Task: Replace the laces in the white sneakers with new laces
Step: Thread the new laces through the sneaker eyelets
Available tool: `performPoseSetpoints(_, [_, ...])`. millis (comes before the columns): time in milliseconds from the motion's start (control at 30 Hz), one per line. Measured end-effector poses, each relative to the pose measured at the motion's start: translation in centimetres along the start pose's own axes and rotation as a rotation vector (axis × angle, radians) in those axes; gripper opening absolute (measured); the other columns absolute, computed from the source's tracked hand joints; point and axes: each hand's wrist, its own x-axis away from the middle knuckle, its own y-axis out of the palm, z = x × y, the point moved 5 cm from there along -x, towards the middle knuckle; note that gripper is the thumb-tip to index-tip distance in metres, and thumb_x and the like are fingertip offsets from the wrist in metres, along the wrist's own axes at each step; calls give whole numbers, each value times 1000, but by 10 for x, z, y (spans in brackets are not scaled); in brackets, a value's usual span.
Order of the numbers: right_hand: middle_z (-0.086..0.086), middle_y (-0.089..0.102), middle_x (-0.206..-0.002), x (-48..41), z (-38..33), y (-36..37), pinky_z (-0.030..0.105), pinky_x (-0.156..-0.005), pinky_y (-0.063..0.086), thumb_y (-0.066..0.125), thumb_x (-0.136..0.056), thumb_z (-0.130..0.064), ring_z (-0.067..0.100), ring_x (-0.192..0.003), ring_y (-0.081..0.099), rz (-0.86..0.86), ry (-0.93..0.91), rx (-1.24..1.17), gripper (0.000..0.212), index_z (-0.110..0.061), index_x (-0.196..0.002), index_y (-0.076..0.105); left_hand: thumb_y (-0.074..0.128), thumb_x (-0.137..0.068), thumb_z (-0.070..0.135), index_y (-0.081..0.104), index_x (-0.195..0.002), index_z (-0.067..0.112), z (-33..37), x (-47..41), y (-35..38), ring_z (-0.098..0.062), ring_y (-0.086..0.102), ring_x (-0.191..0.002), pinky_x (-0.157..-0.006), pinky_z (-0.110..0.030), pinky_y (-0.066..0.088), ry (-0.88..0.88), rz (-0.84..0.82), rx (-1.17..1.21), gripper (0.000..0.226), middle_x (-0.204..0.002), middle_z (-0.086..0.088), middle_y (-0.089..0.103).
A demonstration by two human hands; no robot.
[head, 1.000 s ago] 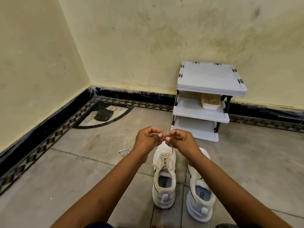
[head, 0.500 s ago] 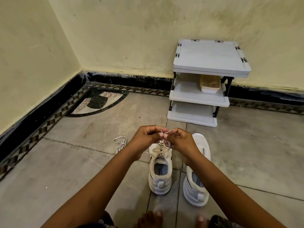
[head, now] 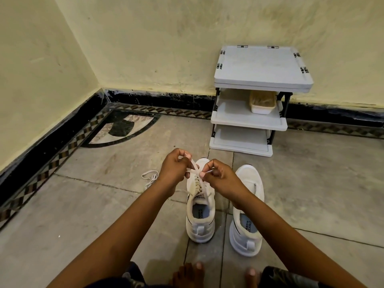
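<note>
Pinching the lace (head: 193, 165) above the laced sneaker (head: 200, 217) with left hand (head: 173, 171) and right hand (head: 221, 177), curling fingers (head: 182, 157) of both tightly round it, just beside the other sneaker (head: 249, 183).

Tiled floor (head: 83, 215): white sneakers (head: 200, 231), loose lace (head: 150, 177), shelf rack (head: 239, 148).

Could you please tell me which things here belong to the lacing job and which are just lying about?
Job: laced sneaker; second sneaker; held lace, pinched by left hand and right hand; loose lace on the floor.
Lying about: white shelf rack; tub on its middle shelf.
</note>
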Motion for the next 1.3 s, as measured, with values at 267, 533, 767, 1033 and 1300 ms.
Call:
performPoseSetpoints(267, [6, 69, -84, -3, 4, 12, 15, -66, 51, 52, -94, -11, 11, -72, 65, -123, 147, -192, 10, -15, -85, 51, 53, -93, 13, 56, -81, 18, 1, -1, -1, -12, 57, -58, -48, -20, 41, 120, 40, -168, 13, -74, -4, 65])
performPoseSetpoints(533, [5, 65, -80, -9, 5, -10, 22, -70, 48, 54, -90, -6, 10, -73, 61, 76, 107, -16, 12, -15, -84, 49, 64, -85, 8, 64, -89, 15, -12, 4, 3, 5, 45, -37, -40, -7, 32, 61, -192, -230, 9, -66, -2, 61])
performPoseSetpoints(767, [0, 58, -69, -10, 10, -16, 20, -62, 42, 50, -89, -7, 8, -60, 52, 151, 146, -7, 11, -14, -81, 48, 46, -94, 12, 65, -80, 17, 0, 13, 16, 5, 40, -37, -40, -8, 29, 26, -367, -158, 23, -49, 17, 54])
performPoseSetpoints(1033, [3, 55, -71, -11, 11, -16, 26, -68, 43, 50, -89, -10, 12, -64, 47, 86, 188, -47, 8, -13, -82, 49, 63, -87, 12, 69, -96, 14, 6, 13, 17, -2, 55, -73, -69, -21, 42, 325, -340, -477, 11, -83, 8, 60])
performPoseSetpoints(1300, [13, 69, -89, -11, 8, -21, 30, -79, 49, 60, -88, -12, 18, -83, 64, 145, 47, 111, 12, -16, -80, 54, 50, -91, 1, 68, -94, 6, -3, 15, 21, 3, 38, -40, -43, -9, 31, 22, -480, -274, 19, -57, 12, 54])
